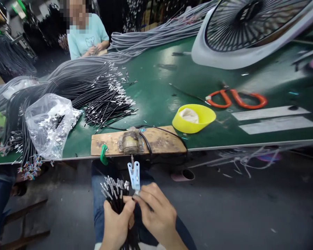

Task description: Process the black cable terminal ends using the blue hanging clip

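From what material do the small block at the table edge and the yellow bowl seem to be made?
The brown rectangular block looks like bare, unvarnished wood: dull, stained, with worn patches. The yellow bowl appears to be smooth moulded plastic: an even bright colour, a thin rim and a slight sheen.

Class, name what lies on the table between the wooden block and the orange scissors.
Head view: a yellow bowl sits between the wooden block and the orange scissors.

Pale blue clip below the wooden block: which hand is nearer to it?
Right. The right hand pinches the blue clip at its base; the left hand, gripping the wire bundle, sits lower-left.
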{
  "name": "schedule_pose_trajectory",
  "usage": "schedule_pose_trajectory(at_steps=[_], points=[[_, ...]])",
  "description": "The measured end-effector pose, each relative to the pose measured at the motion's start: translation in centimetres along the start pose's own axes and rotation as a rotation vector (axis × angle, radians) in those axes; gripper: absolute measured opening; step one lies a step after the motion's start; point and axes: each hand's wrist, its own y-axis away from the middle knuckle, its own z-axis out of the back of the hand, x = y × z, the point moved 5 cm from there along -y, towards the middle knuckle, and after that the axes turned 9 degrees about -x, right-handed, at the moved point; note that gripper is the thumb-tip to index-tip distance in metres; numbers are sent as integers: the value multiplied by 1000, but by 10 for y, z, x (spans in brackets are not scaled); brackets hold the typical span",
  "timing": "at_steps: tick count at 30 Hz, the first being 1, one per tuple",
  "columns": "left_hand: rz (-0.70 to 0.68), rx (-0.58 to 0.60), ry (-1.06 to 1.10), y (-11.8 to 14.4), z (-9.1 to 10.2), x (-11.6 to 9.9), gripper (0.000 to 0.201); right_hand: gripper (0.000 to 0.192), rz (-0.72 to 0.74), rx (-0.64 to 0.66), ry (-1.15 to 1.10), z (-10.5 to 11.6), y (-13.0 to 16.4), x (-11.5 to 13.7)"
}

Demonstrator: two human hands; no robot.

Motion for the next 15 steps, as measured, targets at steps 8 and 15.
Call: schedule_pose_trajectory(at_steps=[8, 15], points=[[-123, 52, -20, -4, 0, -19, 31, 33, -1093, 428, -711, -21, 8, -33], [-198, -34, -40, 1, 12, -32, 10, 38, -1005, 300, -632, -19, -34, -40]])
